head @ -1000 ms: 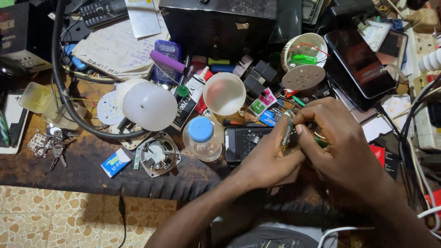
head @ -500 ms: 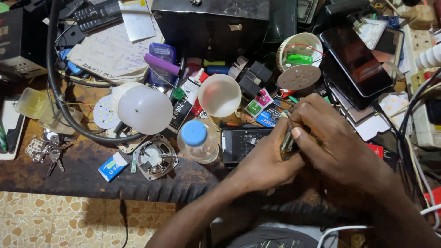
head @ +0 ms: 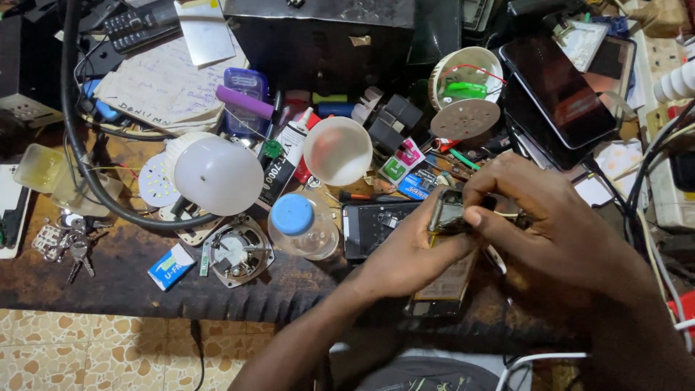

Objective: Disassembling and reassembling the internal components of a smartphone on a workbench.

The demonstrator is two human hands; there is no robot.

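Over the cluttered dark desk [head: 108, 282], both forearms come up from the bottom edge and meet right of centre. Left hand [head: 405, 250] is curled, fingertips pinching a small metal-framed phone part [head: 447, 212] from below. Right hand [head: 557, 217] arches over it, thumb pressed on its edge. It's held just above an opened black phone [head: 376, 228].
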